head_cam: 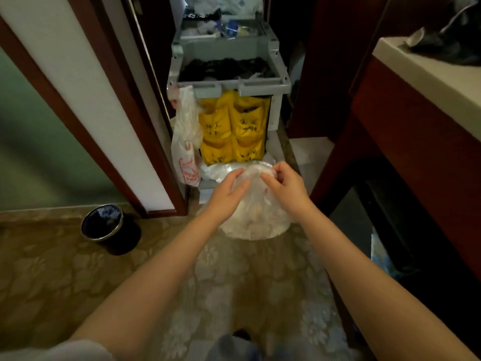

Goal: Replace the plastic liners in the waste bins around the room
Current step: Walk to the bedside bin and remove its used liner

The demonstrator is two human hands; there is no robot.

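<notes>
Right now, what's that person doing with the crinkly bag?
A person has the top of a clear plastic bag in both hands: the left hand holds one side and the right hand pinches the other. The bag looks full of rubbish and sits low over the carpet, in front of a grey cleaning cart with yellow pockets. A small black bin stands to the left.

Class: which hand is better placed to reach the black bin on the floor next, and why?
Left, probably. The black bin stands on the person's left side, nearer the left hand; the right hand would have to cross the clear bag both hold.
</notes>
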